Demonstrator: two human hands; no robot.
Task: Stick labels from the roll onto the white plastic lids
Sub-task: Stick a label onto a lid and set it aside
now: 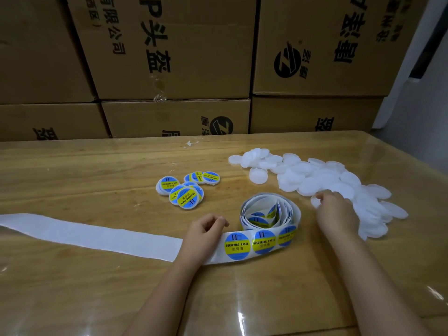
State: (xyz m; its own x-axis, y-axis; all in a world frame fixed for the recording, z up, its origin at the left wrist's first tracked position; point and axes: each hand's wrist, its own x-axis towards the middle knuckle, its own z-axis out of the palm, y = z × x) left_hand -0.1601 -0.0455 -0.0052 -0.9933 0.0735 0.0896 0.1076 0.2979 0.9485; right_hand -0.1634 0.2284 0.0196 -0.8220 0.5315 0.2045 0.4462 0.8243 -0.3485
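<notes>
Wooden table (72,178) under a glossy clear cover, bearing a partly uncoiled label roll (270,212). Left of the roll lies its bare backing strip (84,235); behind it to the left, labelled lids (185,190); to its right, heaped white lids (327,180).

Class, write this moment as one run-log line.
left hand: curled, resting on white label strip | right hand: gripping round white plastic lid at pile edge | blue-yellow labelled lids: grouped mid-table

A storeroom or packing room: stacked printed cartons (169,57) behind a worktable (97,170).
</notes>
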